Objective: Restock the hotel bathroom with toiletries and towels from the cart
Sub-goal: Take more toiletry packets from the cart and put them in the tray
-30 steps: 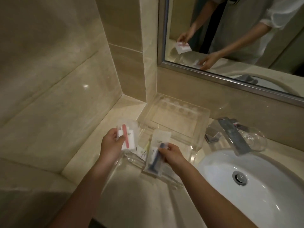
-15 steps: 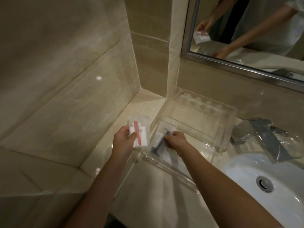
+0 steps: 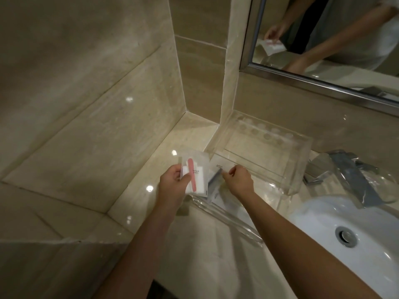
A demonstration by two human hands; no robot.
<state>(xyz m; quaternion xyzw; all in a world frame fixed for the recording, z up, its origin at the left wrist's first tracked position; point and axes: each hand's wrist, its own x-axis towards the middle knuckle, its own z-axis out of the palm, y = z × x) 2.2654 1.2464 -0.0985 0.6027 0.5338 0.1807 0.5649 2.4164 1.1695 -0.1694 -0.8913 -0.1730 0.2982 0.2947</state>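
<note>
My left hand (image 3: 172, 185) holds up a clear toiletry packet with a pink strip (image 3: 194, 175) above the marble counter. My right hand (image 3: 238, 181) pinches the top of a packet with a blue razor (image 3: 214, 184), which rests in the front part of a clear acrylic tray (image 3: 269, 154). The tray stands against the back wall, left of the basin; its raised back section has round holes. A white card with small print lies in the tray under the razor packet.
A white basin (image 3: 349, 231) with a chrome drain sits at the right, with a chrome tap (image 3: 345, 171) behind it. A mirror (image 3: 323, 39) hangs above. Tiled walls close off the left and the back. Marble counter (image 3: 151, 169) shows left of the tray.
The view has swung left and closer. My right hand carried the razor packet forward into the tray's front part. My left hand kept its packet held up beside it.
</note>
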